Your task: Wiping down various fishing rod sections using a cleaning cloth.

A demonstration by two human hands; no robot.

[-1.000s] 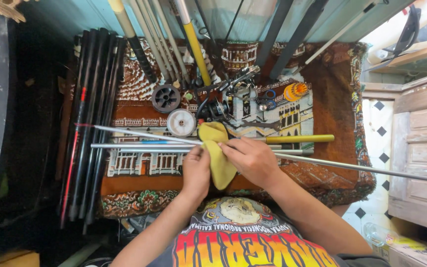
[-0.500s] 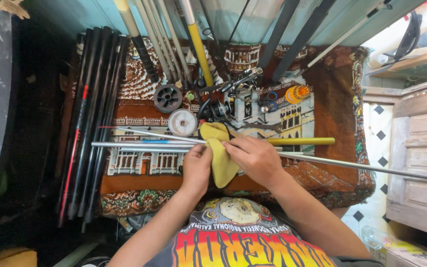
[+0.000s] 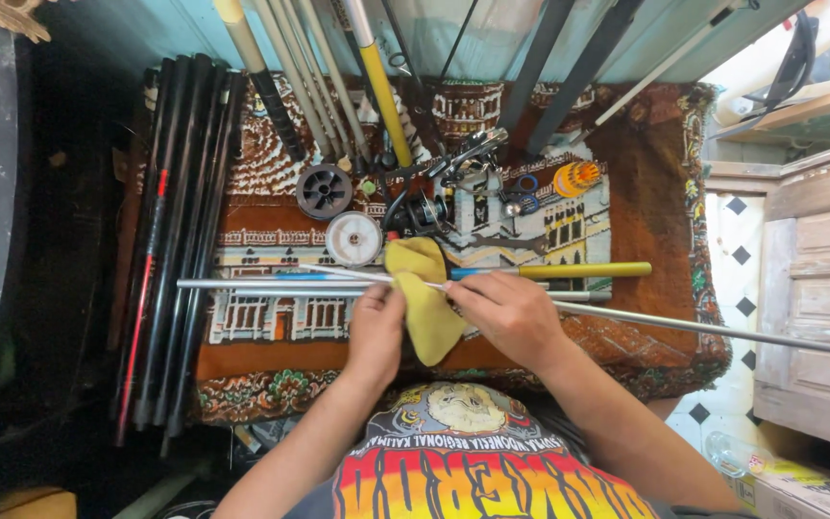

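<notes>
Yellow cloth (image 3: pixel 427 300) lies pinched between left hand (image 3: pixel 377 322) and right hand (image 3: pixel 508 312).

Left hand (image 3: pixel 377 322), right hand (image 3: pixel 506 312) pinch yellow cloth (image 3: pixel 427 298) around thin rod (image 3: pixel 703 327).

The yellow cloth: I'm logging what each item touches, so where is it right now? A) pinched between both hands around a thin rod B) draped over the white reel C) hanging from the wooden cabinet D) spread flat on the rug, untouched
A: the yellow cloth is folded over the thin rod, with the left hand and right hand gripping it on either side.
</notes>
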